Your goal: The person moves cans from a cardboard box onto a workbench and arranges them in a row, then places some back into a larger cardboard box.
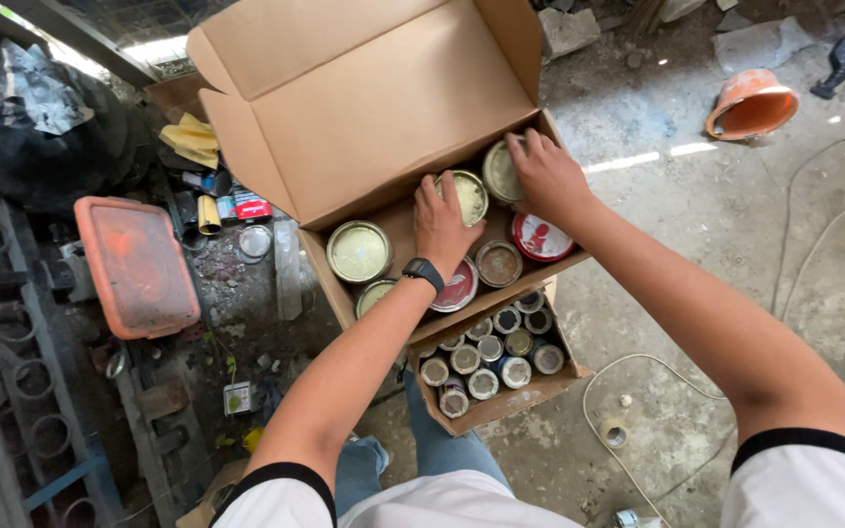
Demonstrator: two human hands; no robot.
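Inside an open cardboard box (383,117), both hands work among paint tins, several partly hidden beneath wrists and palms. The left hand (442,227) covers a pale-lidded tin (468,196), its grip curled loosely over the rim; how firmly it holds cannot be told. The right hand (548,181) rests fingers on a second pale tin (501,173) at the box's back wall. A smaller box of cans (496,357) sits below.

brown cardboard box (383,117), pale green can lid (358,251), orange tray (137,264).

Both arms reach forward, left hand (442,227) and right hand (547,178) palm-down, fingers spread.
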